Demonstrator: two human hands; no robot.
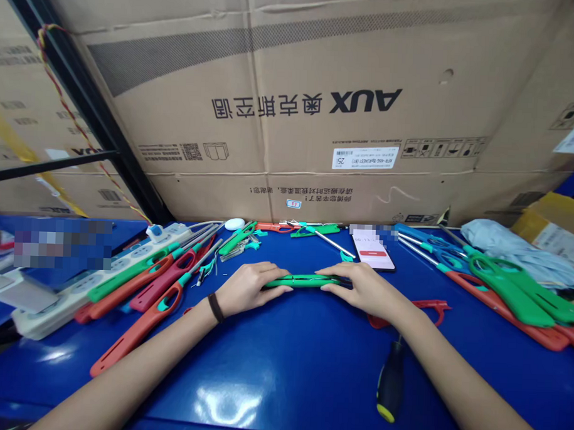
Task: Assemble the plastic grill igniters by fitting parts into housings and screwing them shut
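Between my two hands lies a green lighter casing (306,281), held level just above the blue table. My left hand (247,286), with a dark band at the wrist, pinches its left end between thumb and fingers. Thumb and fingers of my right hand (361,288) close on its right end, where a short dark piece shows. A seam runs along the casing's near side; its insides are hidden. Partly under my right forearm is a red plastic casing piece (437,305). Nearer to me lies a black and yellow screwdriver (390,382), its tip hidden by the forearm.
Several long-necked lighters (139,335) lie at left beside a white power strip (89,289). More lighters (513,292) are piled at right near a light-blue plastic bag (516,248). A phone (373,248) and loose lighter parts line the back, before a large cardboard box (292,52).
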